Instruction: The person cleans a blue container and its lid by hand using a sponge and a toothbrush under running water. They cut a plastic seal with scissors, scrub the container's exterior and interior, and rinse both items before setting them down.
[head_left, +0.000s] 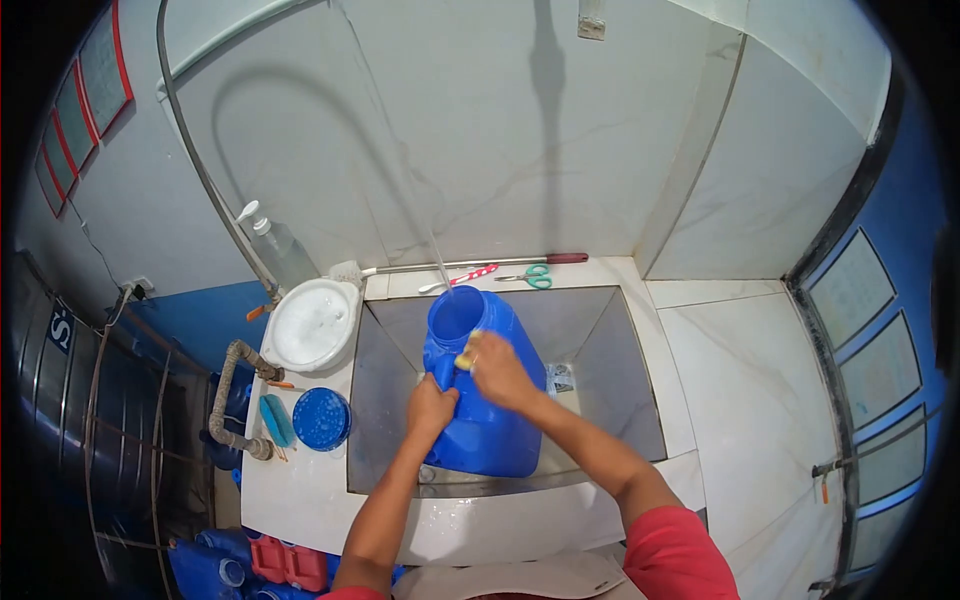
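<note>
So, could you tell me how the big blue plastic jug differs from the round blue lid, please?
The big blue plastic jug stands tall in the sink; the round blue lid lies flat on the counter. The left hand and right hand, holding a yellow sponge, are on the jug; the lid is untouched. Both are blue.

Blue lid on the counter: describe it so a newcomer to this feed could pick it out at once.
Start at the steel sink where the blue jug stands, then move to the white counter on its left. There, below the white soapy bowl in the picture, lies the blue lid. It is round and flat, unlike the narrow oblong blue brush beside it on its left.
</note>
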